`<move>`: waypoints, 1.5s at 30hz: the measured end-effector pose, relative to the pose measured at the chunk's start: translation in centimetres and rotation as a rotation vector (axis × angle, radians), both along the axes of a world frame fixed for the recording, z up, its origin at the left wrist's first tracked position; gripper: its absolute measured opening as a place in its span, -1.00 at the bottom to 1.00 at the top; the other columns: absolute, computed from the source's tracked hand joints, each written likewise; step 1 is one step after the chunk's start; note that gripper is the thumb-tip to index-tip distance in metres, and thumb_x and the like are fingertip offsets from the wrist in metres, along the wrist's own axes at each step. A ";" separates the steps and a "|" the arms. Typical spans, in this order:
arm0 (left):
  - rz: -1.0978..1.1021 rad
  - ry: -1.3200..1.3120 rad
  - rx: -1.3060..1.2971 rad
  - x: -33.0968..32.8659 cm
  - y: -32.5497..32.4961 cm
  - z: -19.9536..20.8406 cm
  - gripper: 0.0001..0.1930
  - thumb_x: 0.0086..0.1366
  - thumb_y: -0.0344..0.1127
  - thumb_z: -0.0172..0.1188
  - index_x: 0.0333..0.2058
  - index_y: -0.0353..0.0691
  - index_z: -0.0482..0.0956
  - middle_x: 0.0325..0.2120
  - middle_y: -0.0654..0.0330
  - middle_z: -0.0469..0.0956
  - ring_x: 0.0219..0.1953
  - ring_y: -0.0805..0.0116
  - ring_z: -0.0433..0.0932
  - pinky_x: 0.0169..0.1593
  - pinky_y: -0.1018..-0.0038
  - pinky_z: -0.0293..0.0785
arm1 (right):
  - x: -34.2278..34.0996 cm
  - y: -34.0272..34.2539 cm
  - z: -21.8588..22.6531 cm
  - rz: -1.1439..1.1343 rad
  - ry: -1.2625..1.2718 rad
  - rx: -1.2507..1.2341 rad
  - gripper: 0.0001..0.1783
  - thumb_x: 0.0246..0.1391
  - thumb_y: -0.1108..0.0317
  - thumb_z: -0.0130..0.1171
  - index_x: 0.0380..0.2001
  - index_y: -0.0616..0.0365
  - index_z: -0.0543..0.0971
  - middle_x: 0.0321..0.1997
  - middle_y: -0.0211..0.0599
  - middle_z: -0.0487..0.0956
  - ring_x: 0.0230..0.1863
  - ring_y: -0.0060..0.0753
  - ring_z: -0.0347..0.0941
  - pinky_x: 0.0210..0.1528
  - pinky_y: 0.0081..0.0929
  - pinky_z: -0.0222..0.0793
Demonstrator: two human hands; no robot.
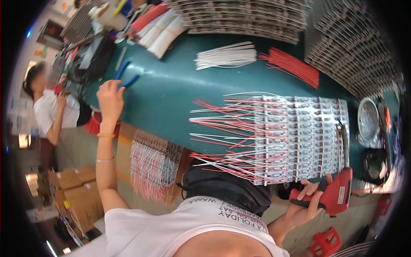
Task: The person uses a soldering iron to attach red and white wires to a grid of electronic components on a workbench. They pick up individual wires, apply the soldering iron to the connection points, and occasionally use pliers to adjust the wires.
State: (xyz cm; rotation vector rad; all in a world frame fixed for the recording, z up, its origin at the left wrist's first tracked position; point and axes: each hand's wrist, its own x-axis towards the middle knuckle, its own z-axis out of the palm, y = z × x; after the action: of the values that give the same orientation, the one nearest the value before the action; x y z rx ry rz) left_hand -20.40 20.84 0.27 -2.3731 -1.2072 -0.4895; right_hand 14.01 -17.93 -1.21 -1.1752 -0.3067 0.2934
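Observation:
My left hand (pixel 111 98) reaches out over the bench's left part. Its fingers are curled at a pair of pliers with blue handles (pixel 131 81), whose jaw end is hidden behind them. At the lower right, my right hand (pixel 305 204) grips a red soldering gun (pixel 339 192) with a black trigger. Its thin metal front points away from me along the right edge of a panel of small circuit boards (pixel 306 137). Red and white wires (pixel 222 124) stick out from the panel's left side, some lying across the boards.
Bundles of white wires (pixel 226 55) and red wires (pixel 292 66) lie beyond the panel on the green bench (pixel 171 85). Stacked board panels (pixel 244 19) stand behind. At right is a round metal bowl (pixel 368 120). Wired panels (pixel 156 160) sit low left; a co-worker (pixel 55 107) is beyond.

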 end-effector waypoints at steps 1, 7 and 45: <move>0.016 -0.064 0.046 1.4 0.0 0.3 -0.83 0.13 -0.38 0.16 -0.27 -0.23 0.50 -0.29 0.13 0.47 -0.17 0.09 0.42 -0.12 0.24 0.28 | 0.3 -0.2 -0.1 0.019 -0.023 0.029 -0.49 0.24 0.33 -0.15 0.18 0.36 0.11 -0.54 -0.40 0.29 -0.63 -0.63 0.20 -0.13 -0.34 0.29; -0.710 -0.219 -0.299 18.5 -5.3 2.1 -0.83 0.08 -0.41 0.20 -0.31 -0.24 0.51 -0.33 0.15 0.49 -0.20 0.14 0.44 -0.10 0.32 0.31 | 1.6 -0.4 0.2 0.035 -0.176 -0.040 -0.28 0.19 -0.07 -0.11 0.15 0.35 0.10 -0.50 -0.22 0.39 -0.67 -0.46 0.32 -0.53 -0.44 0.41; -0.687 -0.439 -1.312 34.9 -11.3 0.3 -0.80 0.14 -0.33 0.21 -0.49 -0.37 0.47 -0.57 0.11 0.54 -0.51 0.38 0.51 -0.36 0.48 0.43 | 3.5 0.8 1.2 -0.089 -0.147 -0.358 -0.03 -0.03 -0.19 0.13 0.09 0.55 0.16 -0.84 -0.54 0.23 -0.86 -0.68 0.11 -0.76 -0.69 0.04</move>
State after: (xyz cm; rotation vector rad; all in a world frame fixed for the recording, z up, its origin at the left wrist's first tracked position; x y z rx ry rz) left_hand 14.52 9.55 0.59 -4.0389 -0.9295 -0.5056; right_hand 17.55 -17.17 0.04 -1.5638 -0.3377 0.1876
